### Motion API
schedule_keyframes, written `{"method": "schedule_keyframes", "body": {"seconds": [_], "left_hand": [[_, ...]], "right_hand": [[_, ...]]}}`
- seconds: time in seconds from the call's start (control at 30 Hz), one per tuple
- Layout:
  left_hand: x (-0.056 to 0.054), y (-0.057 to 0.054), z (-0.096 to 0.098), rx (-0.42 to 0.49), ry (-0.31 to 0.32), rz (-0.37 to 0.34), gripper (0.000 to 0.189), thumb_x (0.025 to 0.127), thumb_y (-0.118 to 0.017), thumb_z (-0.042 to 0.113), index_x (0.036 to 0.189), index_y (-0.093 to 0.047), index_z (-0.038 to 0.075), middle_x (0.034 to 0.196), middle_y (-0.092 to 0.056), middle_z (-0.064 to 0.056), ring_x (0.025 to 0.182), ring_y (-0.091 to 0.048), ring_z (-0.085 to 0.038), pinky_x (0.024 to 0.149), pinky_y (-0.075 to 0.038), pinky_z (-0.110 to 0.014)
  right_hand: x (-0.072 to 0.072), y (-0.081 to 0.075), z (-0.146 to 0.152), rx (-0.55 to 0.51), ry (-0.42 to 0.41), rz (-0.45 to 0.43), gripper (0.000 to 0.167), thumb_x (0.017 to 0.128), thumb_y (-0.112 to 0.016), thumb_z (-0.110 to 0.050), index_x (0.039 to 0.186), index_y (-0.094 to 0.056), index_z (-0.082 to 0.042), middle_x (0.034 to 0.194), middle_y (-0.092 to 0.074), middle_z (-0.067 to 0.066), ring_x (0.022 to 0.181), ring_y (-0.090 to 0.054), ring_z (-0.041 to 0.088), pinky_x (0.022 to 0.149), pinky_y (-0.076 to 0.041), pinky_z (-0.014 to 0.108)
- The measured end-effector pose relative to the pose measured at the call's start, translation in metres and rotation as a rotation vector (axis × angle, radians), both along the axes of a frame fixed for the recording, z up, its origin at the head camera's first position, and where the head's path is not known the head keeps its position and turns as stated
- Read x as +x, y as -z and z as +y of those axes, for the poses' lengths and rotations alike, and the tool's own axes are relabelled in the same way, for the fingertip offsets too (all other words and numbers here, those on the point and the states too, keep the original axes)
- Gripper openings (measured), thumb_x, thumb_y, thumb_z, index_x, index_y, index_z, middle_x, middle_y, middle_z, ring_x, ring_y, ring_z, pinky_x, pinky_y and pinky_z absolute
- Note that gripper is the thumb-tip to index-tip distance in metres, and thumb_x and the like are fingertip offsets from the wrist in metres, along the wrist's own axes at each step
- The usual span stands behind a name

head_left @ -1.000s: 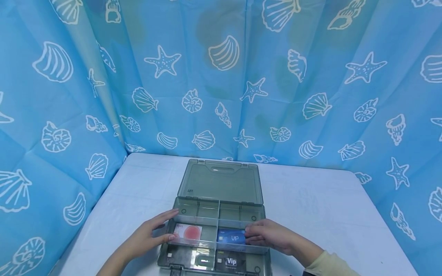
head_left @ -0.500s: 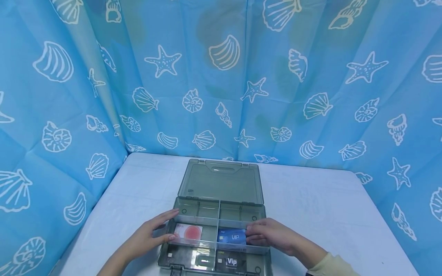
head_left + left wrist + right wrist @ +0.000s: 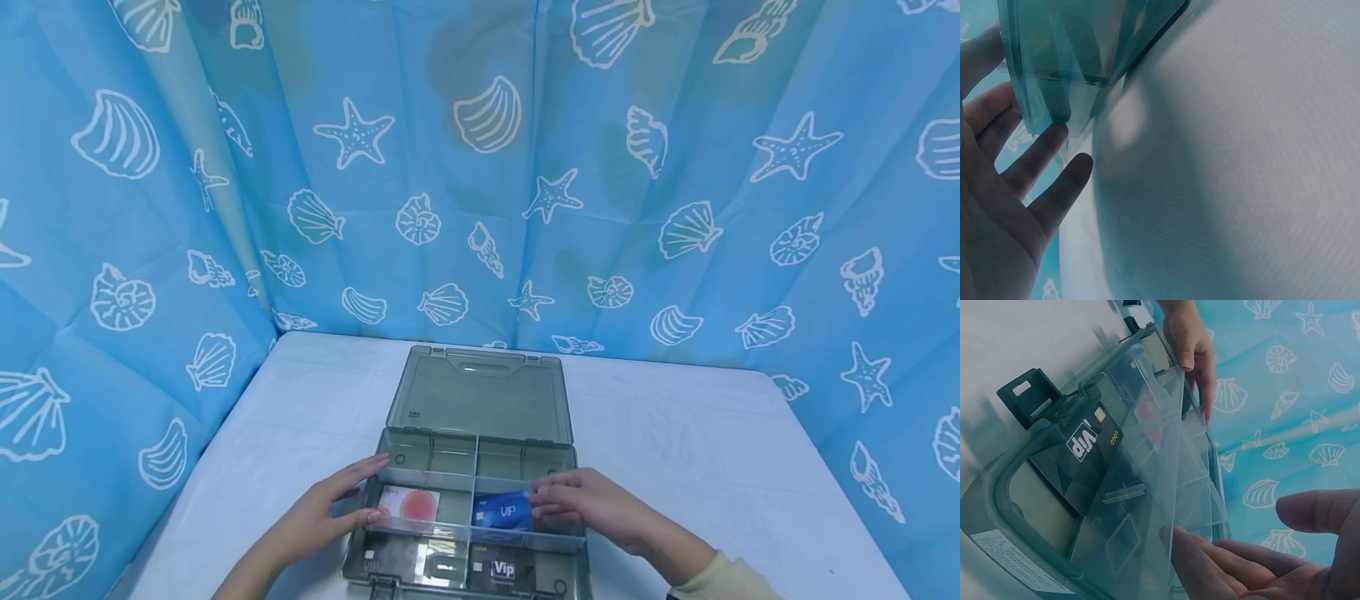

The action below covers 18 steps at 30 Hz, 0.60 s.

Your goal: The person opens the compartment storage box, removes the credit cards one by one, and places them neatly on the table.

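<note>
Head: box (image 3: 517, 462) sits on bench (image 3: 675, 433), lid (image 3: 480, 392) laid back behind. Blue card (image 3: 502, 510) in middle-right compartment, right end seemingly raised, perhaps tipped by fingertips. Left hand (image 3: 326, 512) spread along box's left side, touching rim, probably steadying it; grip loose, nothing held. Right hand (image 3: 581, 508) reaches over right side, fingertips at card's right end.

Left wrist: fingers apart beside box wall, none wrapped round it.

Right wrist: thumb well away from loosely extended fingers, grip wide; fingertips near clear divider (image 3: 1119, 506), no pinch visible.
</note>
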State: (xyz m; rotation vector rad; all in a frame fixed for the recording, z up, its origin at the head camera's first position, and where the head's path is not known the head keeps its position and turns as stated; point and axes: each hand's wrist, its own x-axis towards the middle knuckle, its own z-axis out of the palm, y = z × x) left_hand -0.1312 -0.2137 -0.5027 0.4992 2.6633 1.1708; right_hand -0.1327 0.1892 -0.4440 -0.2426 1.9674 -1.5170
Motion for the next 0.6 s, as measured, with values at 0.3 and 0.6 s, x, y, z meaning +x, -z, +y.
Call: {"method": "schedule_keyframes", "body": {"seconds": [0.3, 0.6], "left_hand": [[0.000, 0.000, -0.001, 0.005, 0.006, 0.006, 0.073, 0.091, -0.073, 0.047, 0.153, -0.047, 0.020, 0.159, -0.042, -0.006, 0.146, -0.038, -0.039, 0.111, -0.042, -0.059], [0.000, 0.000, 0.000, 0.004, -0.003, 0.001, 0.072, 0.091, -0.074, 0.047, 0.154, -0.047, 0.021, 0.159, -0.043, -0.006, 0.146, -0.037, -0.039, 0.111, -0.042, -0.060]], "right_hand": [[-0.001, 0.000, -0.004, -0.008, 0.024, 0.063, 0.049, 0.106, -0.055, -0.025, 0.136, -0.054, 0.015, 0.127, -0.067, 0.023, 0.112, -0.069, 0.035, 0.098, -0.058, 0.046], [-0.005, 0.010, -0.012, -0.007, 0.059, 0.085, 0.050, 0.104, -0.062, -0.025, 0.138, -0.055, 0.009, 0.124, -0.069, 0.017, 0.109, -0.069, 0.030, 0.093, -0.060, 0.042]]}}
